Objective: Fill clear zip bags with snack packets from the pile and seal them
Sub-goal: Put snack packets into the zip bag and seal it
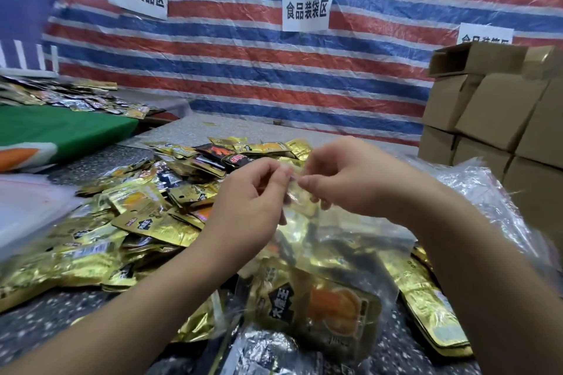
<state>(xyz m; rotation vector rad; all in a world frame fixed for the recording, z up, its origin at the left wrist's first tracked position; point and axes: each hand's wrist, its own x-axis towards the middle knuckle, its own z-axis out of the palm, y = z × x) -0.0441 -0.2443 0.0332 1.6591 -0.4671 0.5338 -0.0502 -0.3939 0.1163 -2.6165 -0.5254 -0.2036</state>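
While both hands meet above the table's middle, the left hand [253, 201] and right hand [341, 176] each pinch the top edge of a clear zip bag [350, 240] btwn thumb and fingertips. Left thumb and forefinger are pressed together on the bag's rim; the other left fingers curl in toward the palm. Right fingers are bunched w/ tips pressed on the same rim, just right of the left ones, nearly touching. Can't tell if the zip strip is closed yet.

Bag hangs down toward the near edge, lower part resting on the speckled table [61, 323]. Inside it: gold snack packets, incl. one w/ an orange picture and a black label [323, 307] facing up at near centre.

Pile of snack packets [146, 210], mostly gold, a few black and red, spreads across the left and far-centre of the table, just beyond and left of the hands. A few more gold packets [426, 298] lie near right, under the right forearm.

Far left: a stack of flat clear bags [27, 201]; a green cloth [61, 128] lies beyond it. Right: crinkled clear plastic [493, 192], w/ stacked cardboard boxes [487, 113] behind it. Far side: striped red, white and blue tarp [243, 64] w/ white paper signs [307, 9] stuck on.
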